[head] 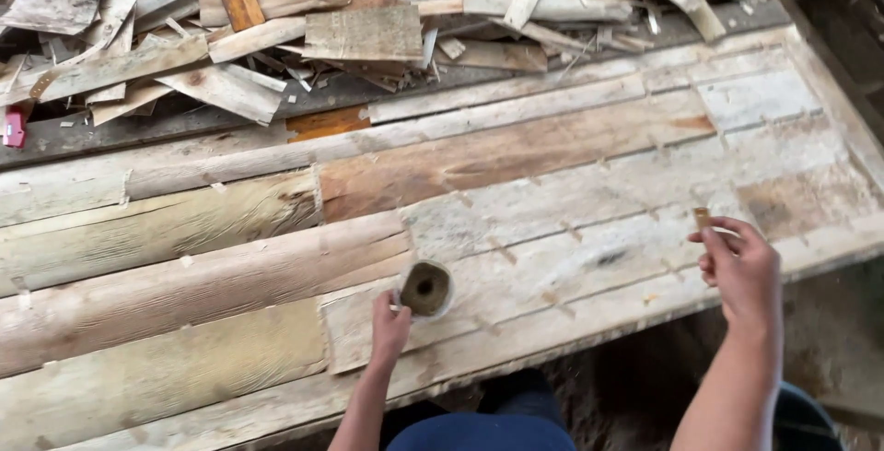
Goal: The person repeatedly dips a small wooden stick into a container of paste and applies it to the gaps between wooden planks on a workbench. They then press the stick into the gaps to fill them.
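- Down at the near edge of the veneer sheets (516,202), the left hand (390,327) curls around the side of a small round roll (425,289), fingers closed on its rim; the roll's dark hollow centre faces up.
- The roll rests on the pale, patched veneer, just inside the front edge.
- Well apart to the right, the right hand (741,271) is loosely closed, thumb and forefinger pinching a small brownish strip (703,218) that sticks up above the fingertips.
- Beyond the sheets lies a heap of broken wood scraps (304,32).
- A small red object (15,125) sits at the far left edge.
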